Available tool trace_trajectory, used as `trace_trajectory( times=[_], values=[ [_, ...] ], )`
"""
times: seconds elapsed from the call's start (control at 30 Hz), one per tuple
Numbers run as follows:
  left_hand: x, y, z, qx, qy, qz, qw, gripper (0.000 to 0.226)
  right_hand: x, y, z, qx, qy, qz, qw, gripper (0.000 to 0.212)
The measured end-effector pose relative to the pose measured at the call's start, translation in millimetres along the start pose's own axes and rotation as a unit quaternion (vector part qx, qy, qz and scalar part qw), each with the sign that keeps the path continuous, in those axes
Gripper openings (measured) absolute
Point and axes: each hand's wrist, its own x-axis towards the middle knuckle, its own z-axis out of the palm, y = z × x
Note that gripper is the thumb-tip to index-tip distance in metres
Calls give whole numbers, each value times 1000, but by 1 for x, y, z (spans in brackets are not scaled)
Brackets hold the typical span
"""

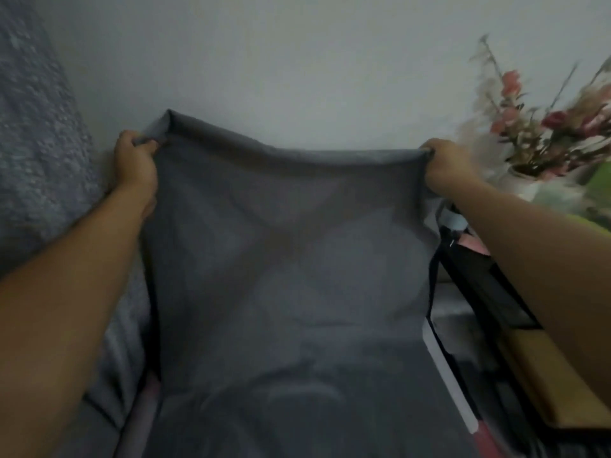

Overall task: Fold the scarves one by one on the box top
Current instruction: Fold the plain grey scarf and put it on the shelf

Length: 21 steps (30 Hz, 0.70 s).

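Grey scarf (291, 259) held up taut by two corners
Left hand (135, 160) at 10 o'clock and right hand (446, 163) at 2 o'clock each have a closed grip on a corner; uneven lowering could skew it and sweep the flowers (542, 127).

Thin, matt, semi-sheer grey cloth scarf (291, 259); rough-textured blue fabric (36, 127) at left.

Scarf (291, 276): plain sheer grey with dark edges, a faint diamond pattern showing through it; wall (297, 61) at twelve o'clock: pale grey; textured fabric (33, 127) at nine o'clock: mottled blue-grey; flowers (542, 120) at two o'clock: pink, red and cream, in a white vase (525, 186).
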Motion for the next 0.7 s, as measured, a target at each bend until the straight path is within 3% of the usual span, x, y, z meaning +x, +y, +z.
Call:
trace_trajectory(
  times=[0.07, 0.17, 0.37, 0.47, 0.6, 0.7],
  values=[
    [-30, -35, -19, -58, 31, -39, 997, 19, -38, 23, 27, -22, -5, -25, 999, 36],
    [-110, -82, -50, -57, 23, -149, 987, 23, -119, 61, 72, -52, -52, -70, 995, 38],
    [-246, -191, -117, 7, 51, -331, 942, 21, -255, 137, 149, -135, -255, -116, 950, 19],
    [-280, -226, -135, 57, 22, -435, 899, 43, -268, 144, 172, -213, -327, -93, 916, 28],
    [-280, -248, -138, 74, -25, -496, 865, 62, -254, 134, 196, -290, -397, -76, 867, 29],
    [-260, -253, -130, 19, -4, -516, 857, 57, -224, 127, 204, -291, -377, -46, 878, 26]
  ],
)
